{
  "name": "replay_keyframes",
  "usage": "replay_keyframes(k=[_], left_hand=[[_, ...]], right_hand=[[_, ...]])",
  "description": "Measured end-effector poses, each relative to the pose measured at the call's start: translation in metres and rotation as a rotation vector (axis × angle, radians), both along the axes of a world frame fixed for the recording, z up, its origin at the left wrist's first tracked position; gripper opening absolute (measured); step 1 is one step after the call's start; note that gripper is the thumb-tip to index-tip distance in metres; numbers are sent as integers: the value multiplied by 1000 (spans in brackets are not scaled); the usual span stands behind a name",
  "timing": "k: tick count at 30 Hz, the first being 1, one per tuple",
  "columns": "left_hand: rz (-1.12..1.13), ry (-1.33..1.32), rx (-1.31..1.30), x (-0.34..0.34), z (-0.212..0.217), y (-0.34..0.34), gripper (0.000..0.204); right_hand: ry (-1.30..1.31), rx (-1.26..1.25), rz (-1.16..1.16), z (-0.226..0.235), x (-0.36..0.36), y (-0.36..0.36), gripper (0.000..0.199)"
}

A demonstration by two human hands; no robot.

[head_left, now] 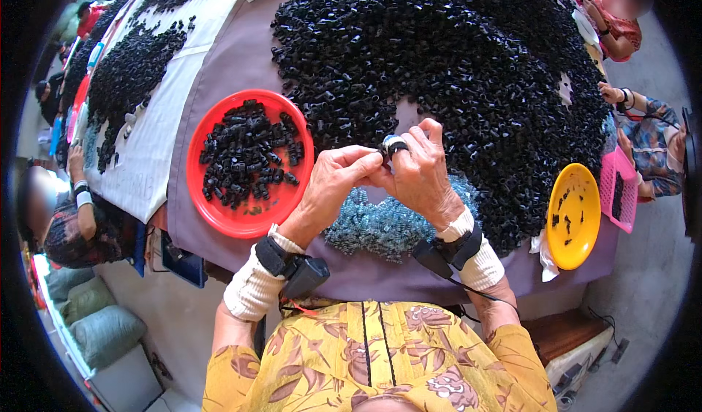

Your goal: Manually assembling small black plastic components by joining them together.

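Both my hands meet above the near edge of the table, fingertips together. My left hand point(338, 178) pinches one end of a small black plastic part point(383, 153); my right hand point(422, 165) closes on it from the other side, a dark band round one finger. Fingers cover most of the part. Under my wrists lies a heap of small transparent bluish plastic pieces point(376, 228). Just left of my left hand, a red round tray point(196, 185) carries many black parts. Beyond both hands spreads a large pile of similar black tubular parts point(439, 54).
A yellow oval tray point(574, 244) with a few black pieces lies at the right, beside a pink basket point(620, 200). Co-workers sit at the right point(651, 145) and left point(69, 214). A white-covered table point(157, 138) with more black parts adjoins on the left.
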State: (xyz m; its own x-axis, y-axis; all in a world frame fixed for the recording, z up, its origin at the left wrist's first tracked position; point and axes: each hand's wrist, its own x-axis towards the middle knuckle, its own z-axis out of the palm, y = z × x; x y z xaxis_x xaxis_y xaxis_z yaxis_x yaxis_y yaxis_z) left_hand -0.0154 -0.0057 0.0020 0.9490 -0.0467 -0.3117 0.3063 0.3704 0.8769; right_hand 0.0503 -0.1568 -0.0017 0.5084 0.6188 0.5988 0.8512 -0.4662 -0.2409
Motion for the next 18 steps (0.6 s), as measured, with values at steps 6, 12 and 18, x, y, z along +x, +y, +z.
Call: replay_keyframes(k=[6, 12, 18], left_hand=[[-14, -30, 17, 0, -2, 0, 22], [35, -25, -81, -2, -11, -1, 22], [42, -37, -130, -3, -14, -1, 21]], right_hand=[[-5, -24, -11, 0, -2, 0, 26], [1, 14, -6, -5, -3, 2, 23], [-5, 23, -3, -7, -4, 3, 21]])
